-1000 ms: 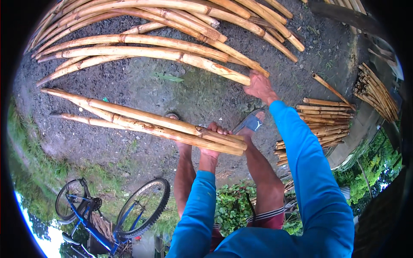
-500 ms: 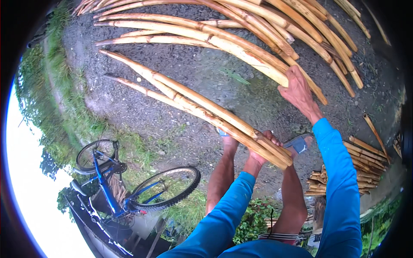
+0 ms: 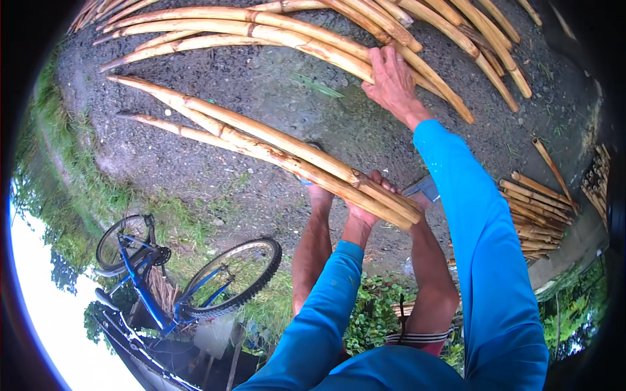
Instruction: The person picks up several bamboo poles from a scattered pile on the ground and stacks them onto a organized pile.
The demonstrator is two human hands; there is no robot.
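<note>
Low in front of my legs, my left hand (image 3: 366, 210) is wrapped from below around the near ends of a few long bamboo poles (image 3: 287, 153). Their thin, darker tips reach away to the far left. My right hand (image 3: 393, 81) is stretched farther out to the right, fingers curled over the near end of another bamboo pole (image 3: 313, 47). This pole lies among others at the far side, and my fingers hide its end. The poles are yellow-brown, jointed and smooth.
More bamboo poles (image 3: 456, 36) are spread on the wet, gravelly ground at the far right. Shorter pieces are stacked in a pile (image 3: 535, 212) at the right. A blue bicycle (image 3: 145, 293) is at the lower left, beside grass (image 3: 62, 146). My sandalled foot (image 3: 424, 189) is near the held ends.
My right hand has moved farther away and leftward, and its pole has shifted the same way. The left hand keeps its hold on its poles. The whole view has shifted somewhat.
</note>
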